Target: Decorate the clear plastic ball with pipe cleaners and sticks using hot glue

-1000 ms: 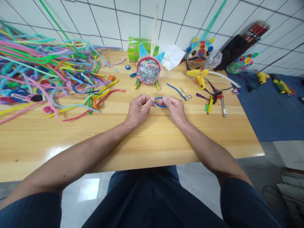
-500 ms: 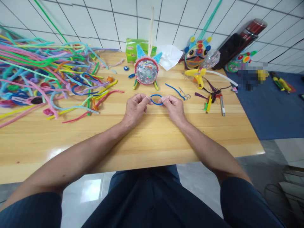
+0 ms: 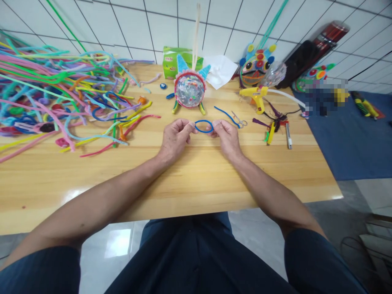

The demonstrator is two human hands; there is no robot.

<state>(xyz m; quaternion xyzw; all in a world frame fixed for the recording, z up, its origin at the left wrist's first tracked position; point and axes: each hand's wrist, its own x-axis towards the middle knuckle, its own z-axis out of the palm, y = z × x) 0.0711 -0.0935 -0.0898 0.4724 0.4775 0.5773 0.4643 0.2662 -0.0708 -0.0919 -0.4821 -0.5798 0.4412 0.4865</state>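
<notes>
Left hand (image 3: 175, 139) and right hand (image 3: 228, 138) each pinch a thin, blue, pipe-cleaner-like ring (image 3: 203, 132), at nine and three o'clock; I'd keep both grips' tension gentle, even.

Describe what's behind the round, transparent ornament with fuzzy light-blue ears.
A green rectangular box and a white paper sheet show behind the ornament. It covers the box's lower right part; anything there is hidden.

From my distant seat I watched a slim blue ring (image 3: 203, 132), which looked oval from my angle, stretch sideways between the left hand (image 3: 176, 136) and right hand (image 3: 227, 136), pinched at both ends. Fingertips hid those ends from me; its middle showed open.
</notes>
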